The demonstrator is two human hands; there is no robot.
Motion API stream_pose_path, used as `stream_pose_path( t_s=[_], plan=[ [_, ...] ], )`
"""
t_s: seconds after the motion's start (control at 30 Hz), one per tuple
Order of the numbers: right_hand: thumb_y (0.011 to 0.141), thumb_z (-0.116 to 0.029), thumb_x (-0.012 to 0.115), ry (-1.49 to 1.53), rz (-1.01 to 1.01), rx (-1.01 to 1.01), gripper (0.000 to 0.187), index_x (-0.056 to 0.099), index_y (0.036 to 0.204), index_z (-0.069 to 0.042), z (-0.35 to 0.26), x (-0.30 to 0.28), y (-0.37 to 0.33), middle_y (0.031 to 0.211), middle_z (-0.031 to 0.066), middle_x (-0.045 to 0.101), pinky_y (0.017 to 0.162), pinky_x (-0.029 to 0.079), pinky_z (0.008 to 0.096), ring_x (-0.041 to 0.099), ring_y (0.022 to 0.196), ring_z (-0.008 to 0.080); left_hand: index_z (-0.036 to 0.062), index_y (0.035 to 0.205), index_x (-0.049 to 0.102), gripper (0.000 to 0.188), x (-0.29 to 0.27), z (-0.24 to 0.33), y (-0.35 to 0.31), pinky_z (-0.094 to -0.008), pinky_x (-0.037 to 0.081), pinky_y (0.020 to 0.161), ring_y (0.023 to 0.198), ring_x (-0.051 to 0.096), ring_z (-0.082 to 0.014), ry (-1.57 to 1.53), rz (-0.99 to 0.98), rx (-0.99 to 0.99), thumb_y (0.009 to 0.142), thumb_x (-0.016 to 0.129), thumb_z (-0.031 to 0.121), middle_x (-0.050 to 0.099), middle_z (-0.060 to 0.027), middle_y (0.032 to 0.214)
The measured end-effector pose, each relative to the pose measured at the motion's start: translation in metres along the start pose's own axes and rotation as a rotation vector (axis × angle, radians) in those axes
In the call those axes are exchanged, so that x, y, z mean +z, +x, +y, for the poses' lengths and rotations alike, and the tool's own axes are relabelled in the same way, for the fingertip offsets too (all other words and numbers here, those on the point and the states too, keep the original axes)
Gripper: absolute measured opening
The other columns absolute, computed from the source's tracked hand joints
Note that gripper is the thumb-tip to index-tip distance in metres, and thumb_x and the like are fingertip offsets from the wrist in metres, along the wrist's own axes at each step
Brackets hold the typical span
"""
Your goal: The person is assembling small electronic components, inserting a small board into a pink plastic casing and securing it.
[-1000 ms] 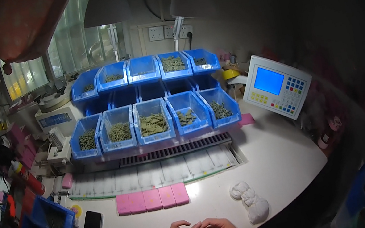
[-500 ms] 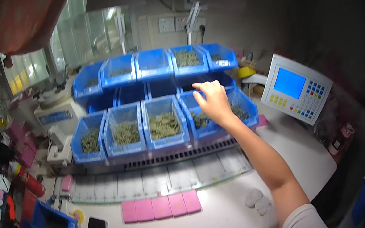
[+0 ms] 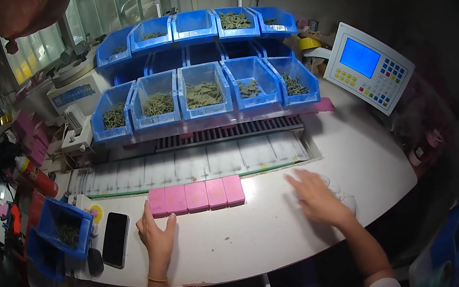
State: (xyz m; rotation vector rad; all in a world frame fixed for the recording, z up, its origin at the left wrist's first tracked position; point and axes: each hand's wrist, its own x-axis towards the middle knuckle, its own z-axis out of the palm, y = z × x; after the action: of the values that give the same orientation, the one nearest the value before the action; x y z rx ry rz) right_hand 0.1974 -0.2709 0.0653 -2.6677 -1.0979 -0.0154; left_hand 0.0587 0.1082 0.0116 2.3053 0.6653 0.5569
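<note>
A row of several pink rectangular blocks (image 3: pixel 196 197) lies side by side on the white table. At the row's left end is my left hand (image 3: pixel 157 237), its thumb and fingers apart; the fingertips are at the edge of the leftmost block, and whether they touch it is hard to tell. My right hand (image 3: pixel 319 196), slightly blurred, is over the table to the right of the row, fingers stretched out and nothing visible in them. Just beyond it lie pale, crumpled pieces (image 3: pixel 339 191), partly covered by the hand. Behind the blocks stretches a glass-topped light strip (image 3: pixel 185 165) with dark dividing lines.
Blue bins (image 3: pixel 207 111) with small greenish parts stand in tiers at the back. A keypad panel with a blue screen (image 3: pixel 361 56) is at the right. On the left are a black phone (image 3: pixel 116 239), another blue bin (image 3: pixel 67 228) and a red spray can (image 3: pixel 40 179).
My right hand has come back from the front bins to the table. My left hand has moved forward and left to the end of the pink row. The view has tilted downward.
</note>
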Motion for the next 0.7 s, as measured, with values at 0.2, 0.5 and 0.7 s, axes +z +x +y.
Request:
stream_pose_path(
  t_s=[0.2, 0.5, 0.7],
  plan=[
    [0.075, -0.026, 0.079, 0.337, 0.085, -0.238, 0.089, 0.034, 0.147, -0.003, -0.036, 0.036, 0.090, 0.140, 0.0234, 0.044, 0.111, 0.032, 0.0473, 0.038, 0.132, 0.0400, 0.0039, 0.143, 0.043, 0.064, 0.003, 0.004, -0.008, -0.0408, 0.041, 0.101, 0.113, 0.051, -0.0318, -0.254, 0.015, 0.004, 0.089, 0.070, 0.023, 0.056, -0.0207, 0.122],
    [0.074, -0.019, 0.083, 0.926, -0.104, -0.404, 0.084, 0.040, 0.145, -0.002, -0.133, 0.023, -0.004, 0.134, 0.0183, 0.049, 0.106, 0.038, 0.0403, 0.049, 0.123, 0.0305, 0.0034, 0.142, 0.042, 0.049, 0.005, 0.056, -0.108, -0.0340, 0.049, 0.096, 0.113, 0.059, -0.0164, -1.755, -1.124, -0.613, 0.101, 0.053, 0.029, 0.054, -0.0108, 0.136],
    [0.084, -0.017, 0.072, 0.436, 0.111, -0.096, 0.073, 0.037, 0.146, -0.002, -0.037, 0.064, 0.004, 0.146, 0.0217, 0.040, 0.112, 0.034, 0.0415, 0.039, 0.135, 0.0356, -0.0001, 0.141, 0.042, 0.057, 0.018, 0.038, -0.102, -0.0318, 0.042, 0.105, 0.121, 0.054, -0.0170, -1.648, -1.125, -0.308, 0.097, 0.059, 0.032, 0.058, -0.0111, 0.129]
  ],
)
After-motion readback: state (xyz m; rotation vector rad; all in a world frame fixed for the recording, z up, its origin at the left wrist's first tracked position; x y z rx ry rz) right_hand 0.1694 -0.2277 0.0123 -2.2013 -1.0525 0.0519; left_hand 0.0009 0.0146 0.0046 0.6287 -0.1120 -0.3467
